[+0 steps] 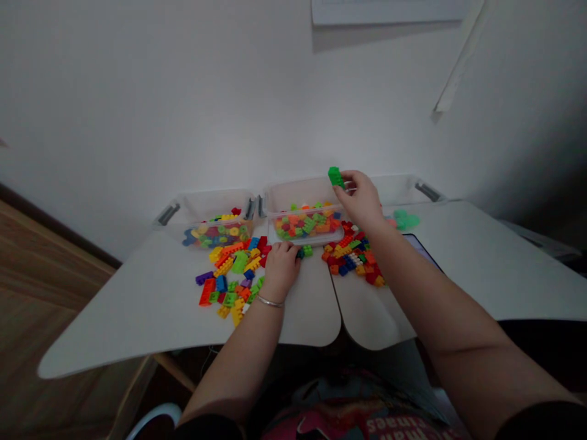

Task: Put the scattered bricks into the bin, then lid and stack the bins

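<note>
Two hands work well apart, one on each side of the middle tub. Your right hand (360,198) pinches a green plastic brick (335,177) in its fingertips at about 12 o'clock, up by the back rim of a clear plastic tub (302,192). The brick juts out past the fingers, which suggests a light hold that keeps it off the palm.

Your left hand (282,269), with a silver bangle (270,300) at the wrist, curls low against the tub's front edge among loose bricks. You can't tell whether it is gripping anything, as the fingers hide what lies beneath them.

That tub carries mixed bricks in many colours. A second clear tub (206,206) sits at about 11 o'clock, holding more bricks, and a third clear tub (397,188) stands at about 1 o'clock behind your right hand. All three stand side by side along the far edge of a white desk (137,311), probably so that each is within reach of either hand.

One loose pile of bricks (229,275) spreads at about 11 o'clock, just under your left hand's reach, and another pile of bricks (353,260) lies at about 1 o'clock, beneath your right forearm's line.
</note>
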The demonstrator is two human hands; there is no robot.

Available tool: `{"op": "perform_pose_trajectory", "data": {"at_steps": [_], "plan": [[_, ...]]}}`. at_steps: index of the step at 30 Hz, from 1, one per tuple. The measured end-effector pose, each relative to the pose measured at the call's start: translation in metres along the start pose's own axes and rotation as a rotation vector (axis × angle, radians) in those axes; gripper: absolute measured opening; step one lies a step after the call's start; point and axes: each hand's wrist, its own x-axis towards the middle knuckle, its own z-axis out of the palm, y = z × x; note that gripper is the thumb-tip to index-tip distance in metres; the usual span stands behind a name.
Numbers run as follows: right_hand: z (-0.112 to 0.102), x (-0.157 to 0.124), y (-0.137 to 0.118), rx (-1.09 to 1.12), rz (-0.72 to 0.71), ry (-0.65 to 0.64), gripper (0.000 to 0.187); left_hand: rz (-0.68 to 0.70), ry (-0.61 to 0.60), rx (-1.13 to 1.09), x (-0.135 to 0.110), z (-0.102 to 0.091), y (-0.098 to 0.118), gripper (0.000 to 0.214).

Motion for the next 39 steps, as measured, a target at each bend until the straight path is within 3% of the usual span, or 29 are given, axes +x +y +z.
{"op": "perform_pose_trajectory", "data": {"at_steps": [5, 10, 17, 23, 27, 30, 33, 36, 39], "plan": [[0.014, 0.035, -0.009, -0.298, 0.106, -0.326, 0.018, -0.004, -0.02, 0.018, 0.0, -0.001, 0.0, 0.028], [0.03, 0.042, -0.007, -0.466, 0.151, -0.471, 0.019, 0.008, 0.0, 0.009, -0.001, -0.002, 0.0, 0.023], [0.036, 0.037, 0.004, -0.441, 0.15, -0.379, 0.032, 0.003, -0.029, 0.003, -0.002, -0.003, 0.001, 0.019], [0.035, 0.031, 0.01, -0.21, 0.061, -0.183, 0.024, -0.06, -0.001, -0.166, -0.001, -0.004, 0.001, 0.023], [0.026, 0.007, -0.002, -0.035, -0.193, -0.026, 0.022, -0.182, 0.045, -0.48, 0.002, 0.005, -0.005, 0.025], [0.02, -0.029, -0.013, 0.052, -0.255, 0.04, 0.021, -0.215, 0.111, -0.638, 0.003, 0.01, -0.008, 0.037], [0.022, -0.072, -0.019, 0.112, -0.267, -0.039, 0.022, -0.159, 0.167, -0.721, 0.003, 0.013, -0.009, 0.049], [0.03, -0.109, -0.019, 0.079, -0.257, -0.193, 0.026, -0.112, 0.204, -0.739, 0.005, 0.015, -0.008, 0.042], [0.041, -0.132, -0.019, -0.033, -0.214, -0.366, 0.035, -0.172, 0.221, -0.757, 0.006, 0.015, -0.006, 0.034]]}}
